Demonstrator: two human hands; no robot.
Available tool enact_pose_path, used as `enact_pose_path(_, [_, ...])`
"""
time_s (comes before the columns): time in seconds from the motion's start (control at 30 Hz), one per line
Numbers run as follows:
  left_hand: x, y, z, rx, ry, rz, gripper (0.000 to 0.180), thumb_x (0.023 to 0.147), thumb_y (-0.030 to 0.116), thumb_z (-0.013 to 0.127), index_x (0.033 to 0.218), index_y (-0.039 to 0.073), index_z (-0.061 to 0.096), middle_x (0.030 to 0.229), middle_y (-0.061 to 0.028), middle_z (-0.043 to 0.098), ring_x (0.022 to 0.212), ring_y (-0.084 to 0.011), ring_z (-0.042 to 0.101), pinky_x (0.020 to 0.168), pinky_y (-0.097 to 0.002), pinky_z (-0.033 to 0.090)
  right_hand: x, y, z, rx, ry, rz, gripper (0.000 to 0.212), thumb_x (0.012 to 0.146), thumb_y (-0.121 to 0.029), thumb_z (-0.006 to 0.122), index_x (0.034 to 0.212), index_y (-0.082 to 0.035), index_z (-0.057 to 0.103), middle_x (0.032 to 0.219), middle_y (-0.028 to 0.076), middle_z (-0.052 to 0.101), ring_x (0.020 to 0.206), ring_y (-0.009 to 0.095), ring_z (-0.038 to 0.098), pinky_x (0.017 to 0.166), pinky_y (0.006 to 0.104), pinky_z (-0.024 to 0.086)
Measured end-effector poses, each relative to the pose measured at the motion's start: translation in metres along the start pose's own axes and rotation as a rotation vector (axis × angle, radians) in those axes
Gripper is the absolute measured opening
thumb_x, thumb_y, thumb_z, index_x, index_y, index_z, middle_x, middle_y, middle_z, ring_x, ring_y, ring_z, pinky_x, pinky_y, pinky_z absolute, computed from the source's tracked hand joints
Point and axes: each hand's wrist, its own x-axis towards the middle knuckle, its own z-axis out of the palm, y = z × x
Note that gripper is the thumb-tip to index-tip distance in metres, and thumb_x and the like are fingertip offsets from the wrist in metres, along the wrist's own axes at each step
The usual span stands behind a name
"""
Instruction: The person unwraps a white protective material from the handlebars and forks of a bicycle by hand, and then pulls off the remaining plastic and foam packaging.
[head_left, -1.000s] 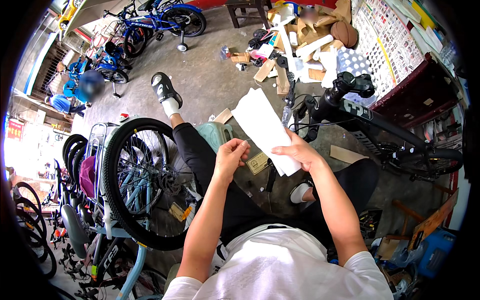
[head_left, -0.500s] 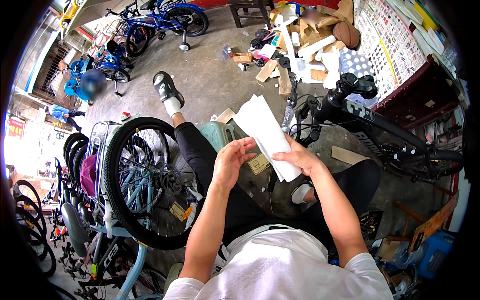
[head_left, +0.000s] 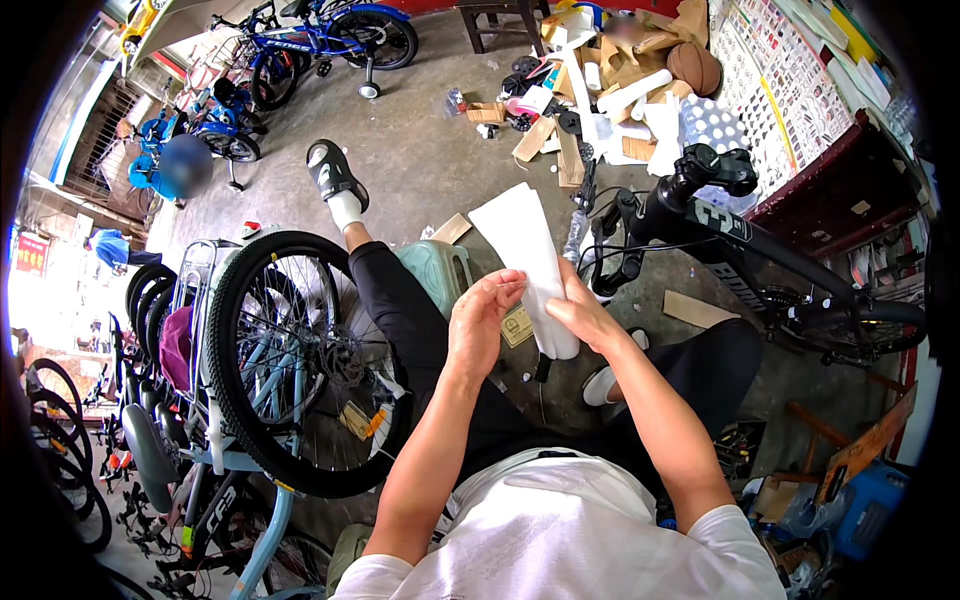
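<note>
A folded white sheet, soft like packing foam, stands tilted in front of me. My right hand is closed round its lower right part, the thumb lying across the front. At the sheet's left edge my left hand has thumb and fingers drawn together in a pinch; the exact grip is partly hidden by the fingers. Beyond the hands, to the right, a black bicycle frame extends from its handlebar end. A bicycle wheel with a black tyre stands upright by my left leg.
A pale green plastic stool stands beyond my left knee. Cardboard, wrapping and a basketball are heaped at the far right. Blue children's bicycles stand far left. A flat cardboard piece lies near the black bicycle.
My left hand has moved right and up to the sheet, its fingers closing from apart into a pinch. The sheet has turned more upright and shifted slightly left with my right hand.
</note>
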Motion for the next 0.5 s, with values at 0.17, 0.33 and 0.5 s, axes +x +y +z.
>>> enact_pose_path(0.17, [0.002, -0.006, -0.005, -0.043, -0.019, 0.013, 0.030, 0.102, 0.023, 0.057, 0.106, -0.006, 0.066, 0.124, -0.0185, 0.066, 0.120, -0.0261, 0.062, 0.112, -0.0404, 0.045, 0.000, 0.003, 0.003, 0.198, -0.041, 0.049, 0.076, 0.085, -0.018, 0.058, 0.155, -0.005, 0.031, 0.136, 0.015, 0.054, 0.124, 0.023, 0.055, 0.105, 0.0367, 0.044])
enact_pose_path(0.33, [0.004, -0.011, -0.005, -0.093, -0.063, 0.022, 0.031, 0.103, 0.023, 0.057, 0.106, -0.007, 0.065, 0.126, -0.0192, 0.064, 0.119, -0.0266, 0.062, 0.110, -0.0407, 0.046, 0.000, 0.003, 0.013, 0.183, 0.024, -0.022, 0.068, 0.090, -0.025, 0.071, 0.147, -0.001, 0.042, 0.128, 0.012, 0.062, 0.114, 0.018, 0.061, 0.096, 0.0320, 0.049])
enact_pose_path(0.5, [0.003, -0.004, 0.008, -0.042, -0.001, -0.036, 0.027, 0.103, 0.021, 0.057, 0.100, -0.005, 0.064, 0.107, -0.0128, 0.066, 0.113, -0.0255, 0.064, 0.104, -0.0399, 0.050, -0.001, 0.002, 0.001, 0.255, 0.096, 0.083, 0.051, 0.091, -0.023, 0.072, 0.133, 0.002, 0.058, 0.114, 0.010, 0.070, 0.099, 0.016, 0.067, 0.086, 0.0300, 0.053])
